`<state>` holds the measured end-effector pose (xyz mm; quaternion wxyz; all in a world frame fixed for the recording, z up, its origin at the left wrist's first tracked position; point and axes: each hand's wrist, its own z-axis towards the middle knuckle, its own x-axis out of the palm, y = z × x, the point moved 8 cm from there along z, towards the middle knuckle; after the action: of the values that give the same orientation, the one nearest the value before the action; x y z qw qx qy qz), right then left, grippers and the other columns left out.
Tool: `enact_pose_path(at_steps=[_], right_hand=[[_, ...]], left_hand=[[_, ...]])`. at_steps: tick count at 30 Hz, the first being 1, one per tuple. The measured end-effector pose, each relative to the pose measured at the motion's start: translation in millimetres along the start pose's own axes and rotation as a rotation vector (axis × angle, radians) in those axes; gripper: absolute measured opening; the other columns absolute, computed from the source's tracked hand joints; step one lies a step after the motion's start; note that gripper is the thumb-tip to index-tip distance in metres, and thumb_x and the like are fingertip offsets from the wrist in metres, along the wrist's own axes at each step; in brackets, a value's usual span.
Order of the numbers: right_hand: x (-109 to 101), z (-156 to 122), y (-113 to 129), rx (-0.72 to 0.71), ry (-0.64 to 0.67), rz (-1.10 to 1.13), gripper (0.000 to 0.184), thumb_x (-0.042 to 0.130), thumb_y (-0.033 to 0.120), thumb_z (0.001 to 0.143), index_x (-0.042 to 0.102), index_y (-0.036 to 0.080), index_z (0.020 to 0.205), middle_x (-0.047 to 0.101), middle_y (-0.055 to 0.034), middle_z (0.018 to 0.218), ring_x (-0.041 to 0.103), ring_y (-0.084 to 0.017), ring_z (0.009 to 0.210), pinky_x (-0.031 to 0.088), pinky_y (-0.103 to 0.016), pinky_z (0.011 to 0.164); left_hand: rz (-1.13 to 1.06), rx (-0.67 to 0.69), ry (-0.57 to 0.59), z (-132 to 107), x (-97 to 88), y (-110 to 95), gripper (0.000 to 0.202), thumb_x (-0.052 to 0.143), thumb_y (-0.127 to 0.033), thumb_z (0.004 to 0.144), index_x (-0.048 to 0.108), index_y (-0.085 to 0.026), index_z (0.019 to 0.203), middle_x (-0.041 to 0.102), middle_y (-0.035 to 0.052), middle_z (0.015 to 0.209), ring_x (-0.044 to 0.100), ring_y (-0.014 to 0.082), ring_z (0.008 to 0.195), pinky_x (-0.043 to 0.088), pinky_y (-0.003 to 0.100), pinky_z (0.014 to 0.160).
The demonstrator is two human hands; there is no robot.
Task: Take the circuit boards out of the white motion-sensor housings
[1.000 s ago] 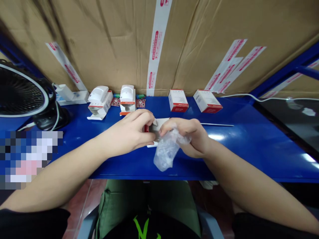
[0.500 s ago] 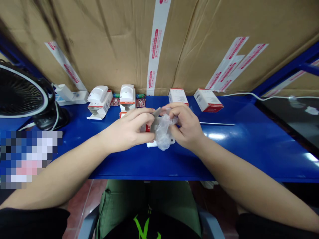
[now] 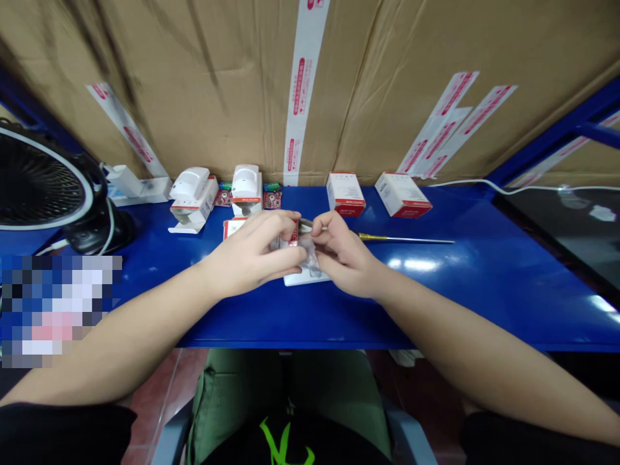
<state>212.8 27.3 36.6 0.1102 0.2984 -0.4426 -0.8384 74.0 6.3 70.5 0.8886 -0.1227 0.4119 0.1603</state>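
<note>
My left hand (image 3: 254, 252) is wrapped over a small red-and-white carton (image 3: 232, 227), whose end faces right. At that end my right hand (image 3: 349, 258) pinches a crumpled clear plastic bag (image 3: 310, 257), pressed up against the carton's opening. How much of the bag lies inside is hidden by my fingers. Below both hands, a flat white plastic part (image 3: 305, 279) rests on the blue table, partly covered. A screwdriver (image 3: 416, 240) with a yellow handle lies just beyond my right hand, pointing right.
Two opened cartons (image 3: 196, 205) stand at the back left, topped by white sensor housings (image 3: 246, 179), with red circuit boards (image 3: 272, 199) beside them. Two closed cartons (image 3: 345, 192) sit at the back right. A black fan (image 3: 43, 181) occupies the left; a cardboard wall (image 3: 232, 97) rises behind.
My right hand has moved slightly left and down, bringing the plastic bag against the carton's end. The bag looks more compressed. The screwdriver's handle has come into view.
</note>
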Motion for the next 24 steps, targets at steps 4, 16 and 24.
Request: enact_pose_path(at_steps=[4,16,24], right_hand=[[-5.1,1.5,9.7,-0.088,0.134,-0.03,0.011,0.061,0.023,0.099,0.06,0.026,0.11,0.063,-0.0054,0.107,0.064,-0.023,0.1,0.058,-0.04,0.087],[-10.9,5.5,-8.2,0.154,-0.1,0.0,0.009,0.069,0.03,0.099,0.071,0.022,0.096,0.068,0.0017,0.077,0.06,-0.015,0.067,0.048,-0.03,0.065],[-12.5,6.4,10.0,-0.101,-0.093,-0.172,0.011,0.062,0.019,0.1,0.071,0.025,0.094,0.075,-0.0073,0.105,0.071,-0.025,0.105,0.059,-0.046,0.096]], left_hand=[[0.083,0.105,-0.009,-1.0,-5.6,-0.7,0.01,0.068,-0.031,0.107,0.068,-0.024,0.113,0.058,0.0065,0.11,0.066,0.0324,0.135,0.063,0.051,0.104],[0.107,0.15,0.001,1.5,-0.7,-7.2,0.005,0.072,-0.025,0.104,0.068,-0.024,0.106,0.062,0.0053,0.105,0.067,0.0326,0.133,0.062,0.047,0.102],[0.177,0.144,-0.019,2.9,-0.9,-14.6,0.006,0.066,-0.023,0.106,0.069,-0.028,0.107,0.067,0.0056,0.104,0.067,0.0308,0.133,0.06,0.046,0.099]])
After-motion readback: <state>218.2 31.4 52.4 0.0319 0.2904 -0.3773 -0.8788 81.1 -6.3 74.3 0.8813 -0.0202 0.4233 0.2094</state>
